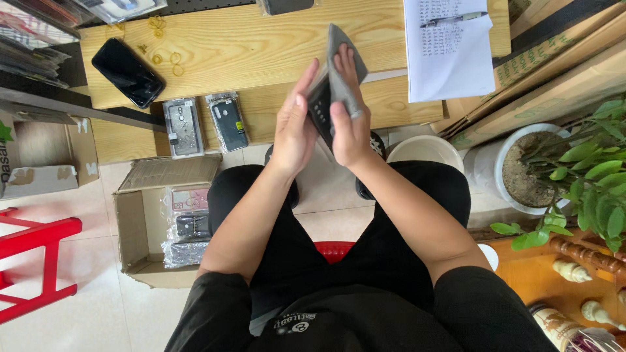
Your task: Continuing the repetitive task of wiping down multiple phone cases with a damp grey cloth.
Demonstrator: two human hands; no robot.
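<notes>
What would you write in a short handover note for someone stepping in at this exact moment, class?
Left hand: open palm pressed against a dark phone case.
Right hand: gripping the same case with a grey sleeve sticking up from it.
Two packaged cases lie on the wooden table, beside a black phone.
A cardboard box on the floor holds more packaged cases.
Done: cannot tell. Left: the case remains in hand.
</notes>
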